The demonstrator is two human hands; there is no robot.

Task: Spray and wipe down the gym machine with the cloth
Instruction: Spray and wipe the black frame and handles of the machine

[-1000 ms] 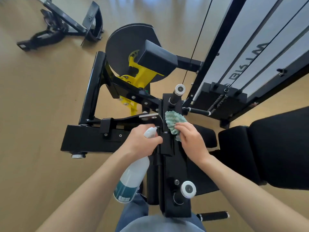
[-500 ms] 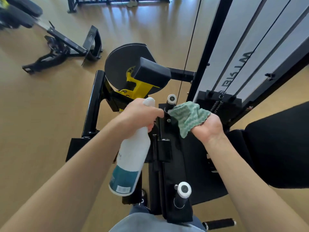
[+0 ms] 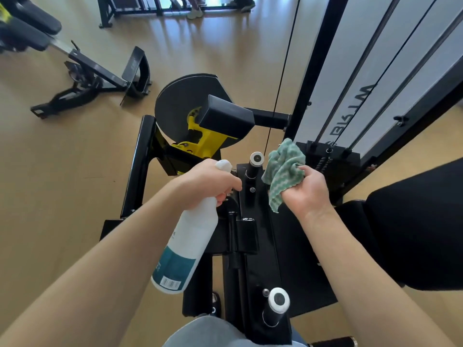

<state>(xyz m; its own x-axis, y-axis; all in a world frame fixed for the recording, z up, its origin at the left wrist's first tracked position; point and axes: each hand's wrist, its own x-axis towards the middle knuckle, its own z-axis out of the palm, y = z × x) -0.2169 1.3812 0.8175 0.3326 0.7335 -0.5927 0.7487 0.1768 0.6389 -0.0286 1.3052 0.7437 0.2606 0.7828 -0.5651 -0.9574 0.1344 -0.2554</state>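
Above the frame (image 3: 253, 221), the right hand (image 3: 307, 190) has lifted the clutched cloth (image 3: 284, 169) clear while the left hand (image 3: 208, 181) grips the bottle (image 3: 186, 249), suggesting re-spraying.

Your left hand (image 3: 208, 182) grips the neck of the white spray bottle (image 3: 186, 246), its base tilted back toward you. Your right hand (image 3: 307, 190) holds the bunched green cloth (image 3: 283, 170), which hangs off the fingers just right of the white-capped handle (image 3: 256, 162) on the black machine (image 3: 253, 246). That handle stands between your two hands; a second capped handle (image 3: 276, 305) sits nearer you.
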